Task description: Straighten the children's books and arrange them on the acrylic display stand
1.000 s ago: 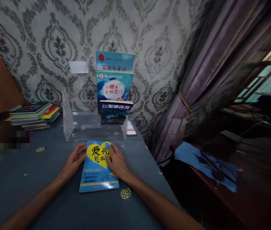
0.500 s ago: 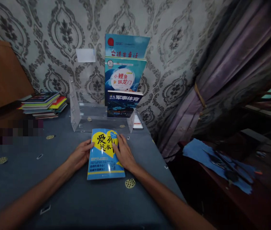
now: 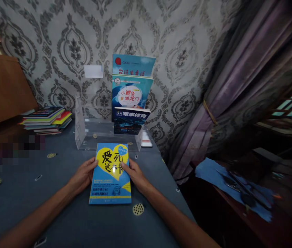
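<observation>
A blue book [image 3: 110, 184] with a yellow heart on its cover is held between both hands above the table. My left hand [image 3: 85, 172] grips its left edge, the fingers partly behind it. My right hand [image 3: 135, 172] holds the right edge, its thumb on the front cover. Just beyond stands a clear acrylic rack [image 3: 80, 124] of stepped tiers. On the rack's right side, a dark navy book [image 3: 130, 122], a teal book [image 3: 132, 93] and a taller blue book [image 3: 134, 63] stand upright one behind another. The left side of the rack holds no books.
Several stacked books [image 3: 46, 119] lie at the table's back left, beside a brown box-like panel [image 3: 3, 89]. A white phone-like object [image 3: 146, 139] is right of the rack. A purple curtain [image 3: 195, 137] hangs right. Below it, blue cloth [image 3: 228, 186] with scissors lies on a dark red surface.
My right hand has shifted from over the cover to the book's right edge, uncovering more of the heart. The book now sits slightly lower and left in view; the camera has tilted up a little.
</observation>
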`<state>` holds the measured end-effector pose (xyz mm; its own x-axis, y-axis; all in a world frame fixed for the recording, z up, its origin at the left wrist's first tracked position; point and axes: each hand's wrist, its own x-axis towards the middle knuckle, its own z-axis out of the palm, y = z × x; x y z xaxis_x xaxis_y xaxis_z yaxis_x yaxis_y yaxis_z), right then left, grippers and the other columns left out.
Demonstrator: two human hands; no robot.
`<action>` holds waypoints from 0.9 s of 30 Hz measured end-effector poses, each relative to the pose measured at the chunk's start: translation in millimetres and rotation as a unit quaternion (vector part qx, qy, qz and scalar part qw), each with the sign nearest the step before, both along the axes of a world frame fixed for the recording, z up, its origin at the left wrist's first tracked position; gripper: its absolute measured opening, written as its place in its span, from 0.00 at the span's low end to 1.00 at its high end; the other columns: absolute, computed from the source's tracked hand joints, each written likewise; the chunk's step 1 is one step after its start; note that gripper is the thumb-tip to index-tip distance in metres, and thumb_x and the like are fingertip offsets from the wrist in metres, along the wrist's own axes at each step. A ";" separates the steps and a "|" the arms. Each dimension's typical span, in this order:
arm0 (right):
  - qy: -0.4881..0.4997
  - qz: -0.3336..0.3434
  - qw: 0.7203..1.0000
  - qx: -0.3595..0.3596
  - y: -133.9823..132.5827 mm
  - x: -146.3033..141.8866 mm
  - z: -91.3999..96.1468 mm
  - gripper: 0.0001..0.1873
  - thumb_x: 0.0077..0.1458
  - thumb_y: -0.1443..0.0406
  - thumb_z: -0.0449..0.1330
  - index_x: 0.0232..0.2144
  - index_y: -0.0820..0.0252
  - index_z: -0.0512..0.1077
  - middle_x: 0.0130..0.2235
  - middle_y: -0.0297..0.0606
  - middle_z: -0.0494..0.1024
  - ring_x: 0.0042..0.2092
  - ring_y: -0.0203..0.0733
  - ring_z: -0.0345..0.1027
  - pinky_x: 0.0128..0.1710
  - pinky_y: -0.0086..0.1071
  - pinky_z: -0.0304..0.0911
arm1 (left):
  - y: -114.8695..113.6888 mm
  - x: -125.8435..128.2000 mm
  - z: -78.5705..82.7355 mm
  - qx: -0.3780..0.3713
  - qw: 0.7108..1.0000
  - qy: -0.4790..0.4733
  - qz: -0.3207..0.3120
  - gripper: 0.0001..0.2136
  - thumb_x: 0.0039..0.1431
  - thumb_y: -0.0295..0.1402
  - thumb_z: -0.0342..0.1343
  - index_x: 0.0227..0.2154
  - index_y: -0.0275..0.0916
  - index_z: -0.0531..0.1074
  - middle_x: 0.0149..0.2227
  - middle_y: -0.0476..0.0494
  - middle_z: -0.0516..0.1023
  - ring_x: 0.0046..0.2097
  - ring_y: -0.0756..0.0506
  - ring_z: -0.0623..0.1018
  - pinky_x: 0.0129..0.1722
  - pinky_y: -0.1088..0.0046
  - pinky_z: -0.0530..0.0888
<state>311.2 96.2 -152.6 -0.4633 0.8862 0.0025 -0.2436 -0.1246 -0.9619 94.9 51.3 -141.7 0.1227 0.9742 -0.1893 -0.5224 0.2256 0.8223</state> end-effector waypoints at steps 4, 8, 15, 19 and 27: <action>0.002 0.000 1.000 -0.013 -0.3 0.5 0.7 0.29 0.42 0.46 0.72 0.40 0.59 0.74 0.40 0.41 0.84 0.42 0.52 0.80 0.43 0.45 0.75 | -1.8 -2.0 1.3 -0.002 1.000 0.007 -0.025 0.25 0.56 0.32 0.66 0.56 0.34 0.70 0.51 0.31 0.80 0.51 0.34 0.81 0.49 0.60 0.81; 0.006 -0.022 1.000 -0.018 2.6 1.7 -0.7 0.30 0.42 0.46 0.72 0.41 0.59 0.74 0.39 0.42 0.84 0.41 0.53 0.80 0.42 0.44 0.76 | 2.5 -1.3 7.3 0.000 0.999 0.020 -0.049 0.27 0.56 0.31 0.66 0.58 0.35 0.68 0.51 0.32 0.80 0.51 0.35 0.81 0.49 0.60 0.81; 0.031 -0.065 0.997 0.012 15.1 9.9 11.6 0.29 0.41 0.48 0.73 0.41 0.58 0.74 0.39 0.41 0.84 0.43 0.56 0.80 0.42 0.45 0.76 | 23.3 10.9 24.6 0.048 0.996 0.046 -0.059 0.24 0.58 0.31 0.65 0.56 0.35 0.70 0.49 0.32 0.81 0.46 0.36 0.83 0.45 0.60 0.82; 0.017 -0.076 0.995 0.067 27.5 16.4 28.7 0.28 0.43 0.48 0.71 0.42 0.57 0.74 0.42 0.41 0.84 0.45 0.55 0.79 0.43 0.45 0.76 | 37.7 20.2 37.9 0.086 0.994 0.058 -0.037 0.23 0.57 0.31 0.65 0.55 0.35 0.71 0.48 0.33 0.82 0.46 0.36 0.83 0.43 0.61 0.82; -0.031 -0.081 0.981 0.174 70.3 31.4 70.8 0.27 0.45 0.48 0.70 0.43 0.57 0.75 0.43 0.41 0.83 0.42 0.52 0.79 0.41 0.43 0.75 | 72.0 34.3 75.2 0.152 0.986 0.069 -0.004 0.18 0.59 0.31 0.63 0.51 0.35 0.73 0.45 0.35 0.83 0.45 0.38 0.83 0.45 0.59 0.82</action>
<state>342.6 166.5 -81.8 -0.3243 0.8990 0.2945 -0.1736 0.2495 -0.9527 129.2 123.3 -66.5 0.1247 0.9875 0.0964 -0.3999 -0.0389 0.9157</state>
